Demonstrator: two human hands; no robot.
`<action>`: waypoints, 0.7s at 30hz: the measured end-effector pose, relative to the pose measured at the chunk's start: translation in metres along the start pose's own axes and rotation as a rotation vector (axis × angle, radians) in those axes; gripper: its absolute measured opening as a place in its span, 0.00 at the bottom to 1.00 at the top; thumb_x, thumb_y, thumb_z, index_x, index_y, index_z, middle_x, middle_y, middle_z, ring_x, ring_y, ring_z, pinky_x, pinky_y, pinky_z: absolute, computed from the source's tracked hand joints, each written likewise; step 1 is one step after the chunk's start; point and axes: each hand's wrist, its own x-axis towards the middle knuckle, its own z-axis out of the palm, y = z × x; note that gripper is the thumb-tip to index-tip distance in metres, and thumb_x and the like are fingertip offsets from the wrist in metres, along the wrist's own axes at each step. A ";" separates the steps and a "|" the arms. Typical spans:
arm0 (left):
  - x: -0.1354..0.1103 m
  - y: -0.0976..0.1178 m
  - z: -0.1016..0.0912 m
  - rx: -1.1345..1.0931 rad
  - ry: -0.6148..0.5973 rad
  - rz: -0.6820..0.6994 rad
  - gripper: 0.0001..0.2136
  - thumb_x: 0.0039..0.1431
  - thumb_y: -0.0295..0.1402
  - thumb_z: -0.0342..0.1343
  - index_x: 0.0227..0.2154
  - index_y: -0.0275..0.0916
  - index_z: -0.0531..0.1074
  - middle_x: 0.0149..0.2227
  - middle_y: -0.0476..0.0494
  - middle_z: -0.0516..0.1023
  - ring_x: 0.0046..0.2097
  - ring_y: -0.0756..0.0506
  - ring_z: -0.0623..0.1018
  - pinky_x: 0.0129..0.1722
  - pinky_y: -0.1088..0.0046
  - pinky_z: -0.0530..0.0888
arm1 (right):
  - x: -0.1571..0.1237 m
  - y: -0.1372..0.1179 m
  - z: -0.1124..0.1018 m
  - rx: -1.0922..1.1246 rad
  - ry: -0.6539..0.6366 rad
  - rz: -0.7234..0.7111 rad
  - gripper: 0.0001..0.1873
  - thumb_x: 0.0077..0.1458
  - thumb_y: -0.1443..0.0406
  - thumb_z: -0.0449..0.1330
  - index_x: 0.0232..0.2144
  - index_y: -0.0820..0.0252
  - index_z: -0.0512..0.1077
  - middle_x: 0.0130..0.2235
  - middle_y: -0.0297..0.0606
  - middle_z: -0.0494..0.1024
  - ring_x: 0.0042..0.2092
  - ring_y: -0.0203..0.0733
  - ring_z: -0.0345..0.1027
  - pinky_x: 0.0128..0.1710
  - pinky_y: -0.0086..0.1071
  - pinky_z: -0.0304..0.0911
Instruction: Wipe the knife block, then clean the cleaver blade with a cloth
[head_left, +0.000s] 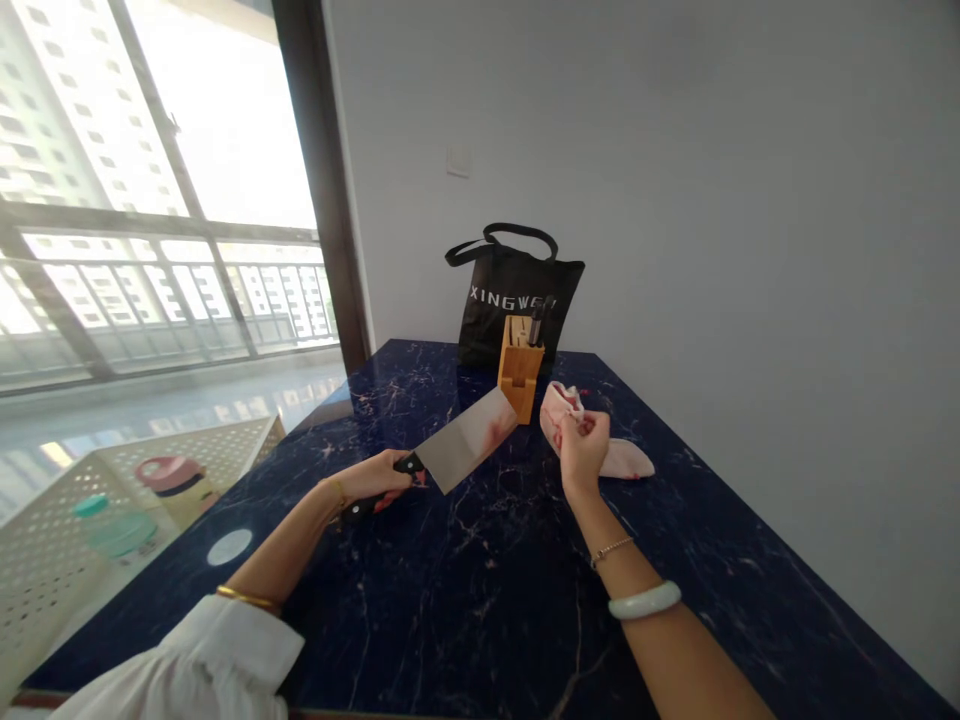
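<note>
My left hand [375,475] is wrapped round the black riveted handle of a cleaver [469,440]. Its broad blade points away and to the right above the table, with a pinkish reflection near the tip. In my right hand [585,450], a pale pink and white cloth [559,410] with red marks is bunched between closed fingers. Another part of it lies on the table to the right of the hand. Just beyond the blade tip stands a wooden knife block [520,370], with black handles sticking up at its right side. The blade and the cloth are apart.
The table [465,600] has a dark blue marble-patterned top. At its far end a black tote bag [499,275] stands against the wall. On the left, below table height, a cream perforated basket [45,520] holds bottles. A round white disc [229,547] lies near the left edge.
</note>
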 end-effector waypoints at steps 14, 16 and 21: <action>0.063 0.031 0.057 0.187 0.049 0.123 0.09 0.44 0.28 0.47 0.31 0.36 0.66 0.12 0.54 0.68 0.15 0.50 0.70 0.13 0.79 0.67 | -0.032 -0.004 0.011 -0.172 -0.637 -0.368 0.05 0.45 0.68 0.52 0.29 0.60 0.64 0.28 0.33 0.69 0.31 0.37 0.63 0.32 0.30 0.59; 0.061 0.030 0.057 0.228 0.075 0.139 0.09 0.44 0.29 0.48 0.31 0.36 0.65 0.13 0.53 0.68 0.15 0.49 0.70 0.12 0.79 0.66 | -0.038 -0.005 0.015 -0.159 -0.705 -0.394 0.06 0.46 0.68 0.52 0.31 0.60 0.66 0.30 0.35 0.70 0.33 0.38 0.64 0.34 0.31 0.60; 0.056 0.035 0.058 0.254 0.130 0.161 0.07 0.44 0.29 0.47 0.30 0.37 0.64 0.15 0.53 0.69 0.15 0.49 0.70 0.11 0.79 0.66 | -0.054 -0.010 0.022 -0.144 -0.786 -0.488 0.11 0.50 0.69 0.52 0.37 0.59 0.67 0.36 0.39 0.72 0.38 0.41 0.65 0.39 0.35 0.61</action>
